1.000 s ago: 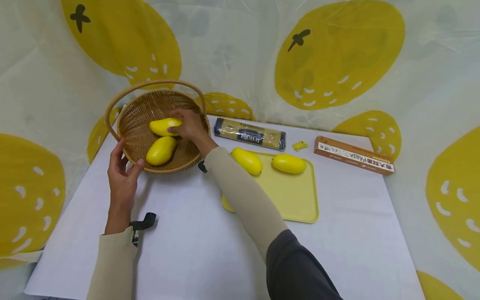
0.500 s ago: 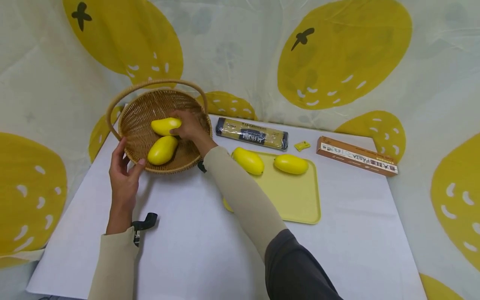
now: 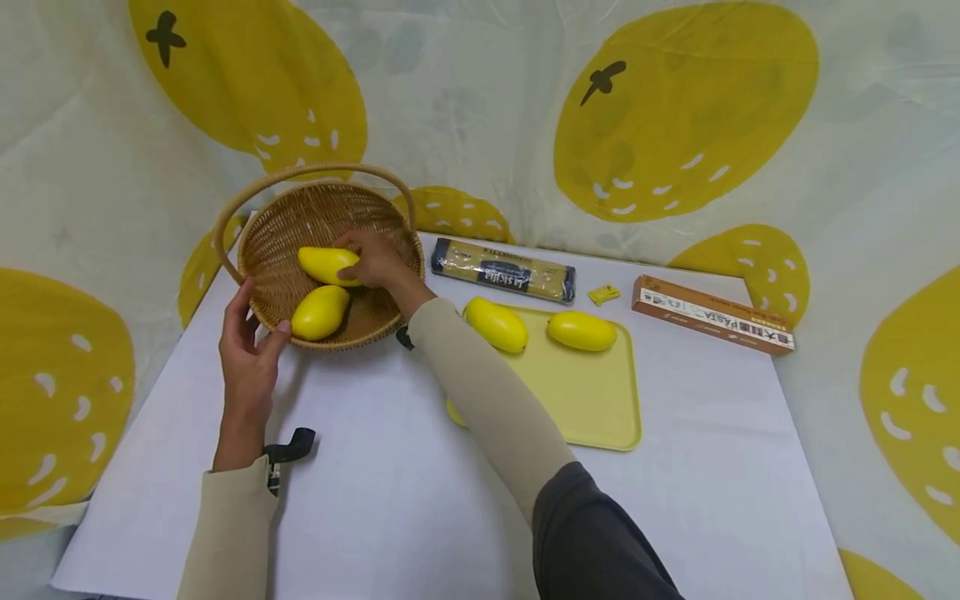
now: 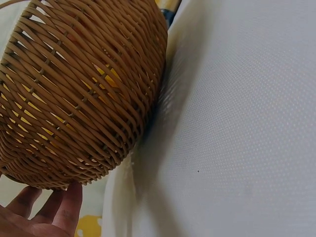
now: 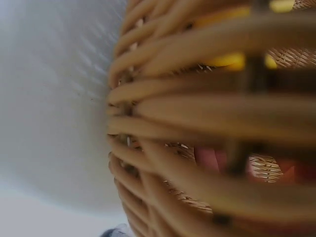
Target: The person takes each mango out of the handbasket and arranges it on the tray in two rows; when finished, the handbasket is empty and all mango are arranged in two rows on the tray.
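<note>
A woven wicker basket (image 3: 270, 250) with a tall arched handle stands at the back left of the table. My left hand (image 3: 251, 362) holds its near left side, thumb at the rim and fingers along the outside; in the left wrist view the fingertips touch the weave. Inside the basket my right hand (image 3: 377, 260) grips the right end of a yellow mango (image 3: 322, 263). A second mango (image 3: 318, 314) lies nearer the front rim, close to my left thumb. In the right wrist view the basket wall (image 5: 197, 116) covers most of that hand.
Two more mangoes (image 3: 498, 325) (image 3: 582, 331) lie on a yellow tray (image 3: 592, 417), partly behind my right sleeve. Behind it are a spaghetti pack (image 3: 502, 271) and a small yellow packet (image 3: 603, 293). A long pasta box (image 3: 712, 314) lies at the right. Patterned cloth hangs behind.
The mango in my right hand has shifted slightly toward the front of the basket, and its left end has dipped. The other mango has slid a little nearer the front rim.
</note>
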Motion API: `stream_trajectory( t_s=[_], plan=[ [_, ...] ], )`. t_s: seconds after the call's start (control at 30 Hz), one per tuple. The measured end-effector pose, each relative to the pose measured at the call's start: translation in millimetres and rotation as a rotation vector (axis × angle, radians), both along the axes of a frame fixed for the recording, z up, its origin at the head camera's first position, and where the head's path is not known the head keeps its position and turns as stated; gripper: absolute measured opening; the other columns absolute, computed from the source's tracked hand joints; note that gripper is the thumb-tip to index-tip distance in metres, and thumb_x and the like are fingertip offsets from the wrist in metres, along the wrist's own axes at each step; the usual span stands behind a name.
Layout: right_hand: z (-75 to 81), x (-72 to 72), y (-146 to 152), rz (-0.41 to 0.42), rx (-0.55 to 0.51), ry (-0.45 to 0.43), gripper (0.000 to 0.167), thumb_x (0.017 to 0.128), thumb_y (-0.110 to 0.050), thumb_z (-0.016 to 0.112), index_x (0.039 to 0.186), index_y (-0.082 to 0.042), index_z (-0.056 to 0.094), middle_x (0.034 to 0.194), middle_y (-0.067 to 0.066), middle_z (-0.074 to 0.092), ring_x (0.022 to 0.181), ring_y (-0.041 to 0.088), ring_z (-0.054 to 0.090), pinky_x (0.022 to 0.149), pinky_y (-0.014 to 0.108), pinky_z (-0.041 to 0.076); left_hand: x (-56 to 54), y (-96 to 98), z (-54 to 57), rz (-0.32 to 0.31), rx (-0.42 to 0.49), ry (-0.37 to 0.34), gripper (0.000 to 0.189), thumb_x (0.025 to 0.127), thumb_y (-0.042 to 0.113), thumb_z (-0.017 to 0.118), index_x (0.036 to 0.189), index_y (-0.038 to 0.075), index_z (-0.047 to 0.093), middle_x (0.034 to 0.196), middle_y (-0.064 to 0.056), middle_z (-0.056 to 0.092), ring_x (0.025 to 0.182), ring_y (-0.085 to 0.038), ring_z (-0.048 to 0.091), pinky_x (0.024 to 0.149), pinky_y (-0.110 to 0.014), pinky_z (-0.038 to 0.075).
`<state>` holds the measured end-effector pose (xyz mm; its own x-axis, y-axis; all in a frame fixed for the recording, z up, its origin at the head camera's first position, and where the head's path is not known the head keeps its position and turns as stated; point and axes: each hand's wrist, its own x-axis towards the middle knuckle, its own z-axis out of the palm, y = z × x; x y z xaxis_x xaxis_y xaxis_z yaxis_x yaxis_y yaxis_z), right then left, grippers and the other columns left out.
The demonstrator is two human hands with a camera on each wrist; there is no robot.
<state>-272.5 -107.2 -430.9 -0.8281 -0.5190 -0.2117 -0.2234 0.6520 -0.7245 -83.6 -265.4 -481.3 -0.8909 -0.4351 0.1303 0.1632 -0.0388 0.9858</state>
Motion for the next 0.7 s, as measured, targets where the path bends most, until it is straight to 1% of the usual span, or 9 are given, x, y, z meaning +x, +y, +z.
stream_trajectory(
  t_s=[0.1, 0.27, 0.47, 0.53, 0.7],
  plan=[
    [0.0, 0.5, 0, 0.004, 0.021, 0.014, 0.045, 0.097, -0.026, 0.080, 0.140, -0.027, 0.066, 0.143, -0.001, 0.064, 0.127, 0.017, 0.060, 0.103, 0.032, 0.054, 0.3, 0.1, -0.3, 0.003, 0.003, -0.001, 0.077, 0.099, -0.005, 0.066, 0.165, 0.023, 0.039, 0.173, 0.005, 0.031, 0.160, -0.028, 0.029, 0.131, -0.043, 0.035],
    [3.1, 2.4, 3, 0.016, 0.041, 0.029, 0.046, 0.098, -0.029, 0.079, 0.142, -0.029, 0.064, 0.144, -0.001, 0.063, 0.129, 0.016, 0.059, 0.106, 0.032, 0.053, -0.2, 0.0, -0.8, -0.003, 0.007, 0.001, 0.077, 0.099, -0.006, 0.066, 0.165, 0.023, 0.039, 0.173, 0.005, 0.031, 0.160, -0.028, 0.029, 0.128, -0.038, 0.039],
    [11.6, 8.8, 9, 0.057, 0.010, 0.071, 0.047, 0.098, -0.030, 0.078, 0.143, -0.027, 0.064, 0.146, -0.001, 0.063, 0.131, 0.016, 0.059, 0.106, 0.030, 0.052, 0.6, -0.8, -0.6, 0.003, 0.013, 0.009, 0.076, 0.099, -0.004, 0.068, 0.164, 0.022, 0.039, 0.173, 0.004, 0.032, 0.159, -0.028, 0.030, 0.121, -0.025, 0.045],
    [14.4, 11.3, 11, 0.069, -0.002, 0.073, 0.048, 0.098, -0.030, 0.078, 0.144, -0.026, 0.063, 0.146, -0.001, 0.063, 0.132, 0.016, 0.059, 0.106, 0.029, 0.052, 0.7, -1.1, -0.3, 0.002, 0.017, 0.010, 0.076, 0.099, -0.004, 0.068, 0.164, 0.022, 0.040, 0.173, 0.003, 0.032, 0.159, -0.028, 0.030, 0.119, -0.022, 0.046],
    [20.0, 18.5, 15, 0.080, -0.030, 0.069, 0.050, 0.098, -0.031, 0.079, 0.145, -0.028, 0.063, 0.144, -0.003, 0.065, 0.131, 0.014, 0.060, 0.105, 0.026, 0.052, 0.9, -1.7, -0.1, -0.004, 0.018, 0.014, 0.076, 0.099, -0.003, 0.069, 0.164, 0.022, 0.039, 0.173, 0.003, 0.032, 0.159, -0.028, 0.030, 0.118, -0.021, 0.047]
  ],
)
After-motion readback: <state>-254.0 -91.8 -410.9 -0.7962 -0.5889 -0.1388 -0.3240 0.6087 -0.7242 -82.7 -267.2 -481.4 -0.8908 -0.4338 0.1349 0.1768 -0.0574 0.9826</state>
